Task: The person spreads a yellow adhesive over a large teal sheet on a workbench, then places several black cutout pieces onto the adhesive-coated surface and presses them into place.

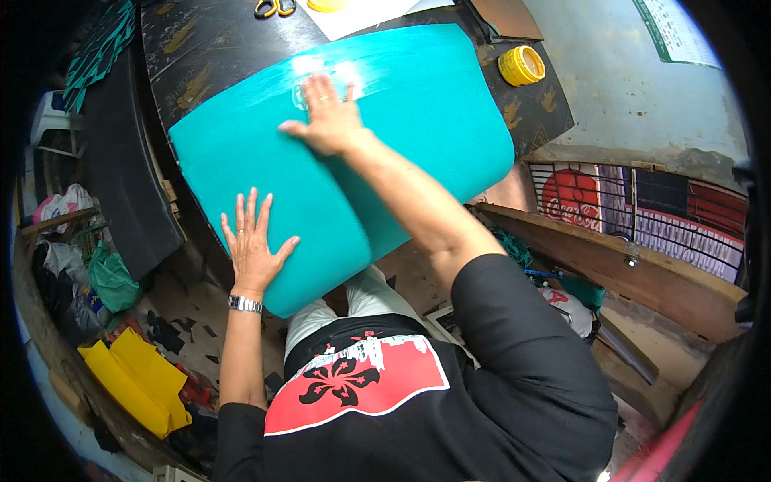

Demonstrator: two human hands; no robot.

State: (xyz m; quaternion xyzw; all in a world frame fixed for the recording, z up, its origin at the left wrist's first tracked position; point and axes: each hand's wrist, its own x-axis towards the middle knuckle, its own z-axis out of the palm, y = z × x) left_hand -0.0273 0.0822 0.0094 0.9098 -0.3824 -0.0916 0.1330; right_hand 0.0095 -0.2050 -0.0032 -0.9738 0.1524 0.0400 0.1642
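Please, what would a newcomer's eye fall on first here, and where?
Probably the large, flexible teal sheet, spread over the black table and curving down toward the person, the bare left grip and bare right grip open upon it. Next, perhaps, the round yellow tub at the table's right and the folded yellow sheet at lower left.

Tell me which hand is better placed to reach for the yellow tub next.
Probably the right hand: it lies near the far edge of the teal sheet, closer to the yellow tub on the right. The left hand rests on the sheet's near left part, farther off.
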